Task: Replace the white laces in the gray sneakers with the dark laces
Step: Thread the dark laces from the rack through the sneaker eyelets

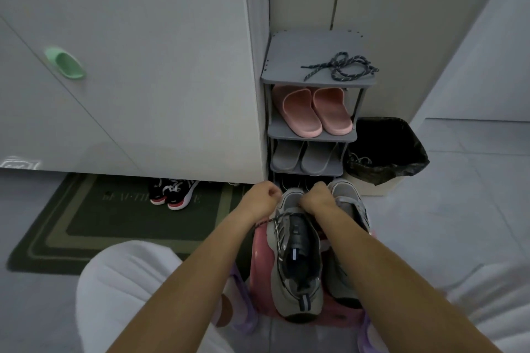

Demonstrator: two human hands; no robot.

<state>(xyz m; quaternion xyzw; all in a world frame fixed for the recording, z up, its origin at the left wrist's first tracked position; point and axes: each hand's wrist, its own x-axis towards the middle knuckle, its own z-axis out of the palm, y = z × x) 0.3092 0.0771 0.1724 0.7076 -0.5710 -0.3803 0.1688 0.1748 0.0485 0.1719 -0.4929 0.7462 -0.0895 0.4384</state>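
1. The floor (pixel 459 209) is pale gray tile with a dull sheen, meeting white walls in a narrow corner where the gray shoe rack (pixel 315 46) stands.
2. Left of the rack rises a smooth white cabinet (pixel 143 66) with a rounded mint-green handle (pixel 66 63).
3. Left of the rack's foot, a dark green woven doormat (pixel 100 226) with paler rectangular borders lies on the floor. Black-and-red sneakers (pixel 172 193) sit on it, half under the cabinet.
4. Just right of the rack stands a square bin (pixel 387 146) lined with a crinkled black bag.
5. The rack is matte, flat-shelved and thin-legged. Its second shelf holds rubbery pink slippers (pixel 312 110), and the shelf below holds gray slippers (pixel 304 156).
6. On the rack's top shelf lies the spare dark lace (pixel 341 66), a round, speckled cord in loose loops.
7. In front of the rack's foot, two gray sneakers rest on a glossy pink stool (pixel 259 255), toes toward the rack.
8. The near gray sneaker (pixel 298 255) has mesh panels, a dark tongue and a threaded dark lace (pixel 275 219) across its front eyelets.
9. The second gray sneaker (pixel 347 203), beside it, carries pale laces.
10. The left hand (pixel 261 199) is clenched around the threaded lace, which runs taut from the eyelets to beneath the wrist.
11. The right hand (pixel 318 199) curls knuckles-up over the near sneaker's front; I cannot tell what its fingers pinch.
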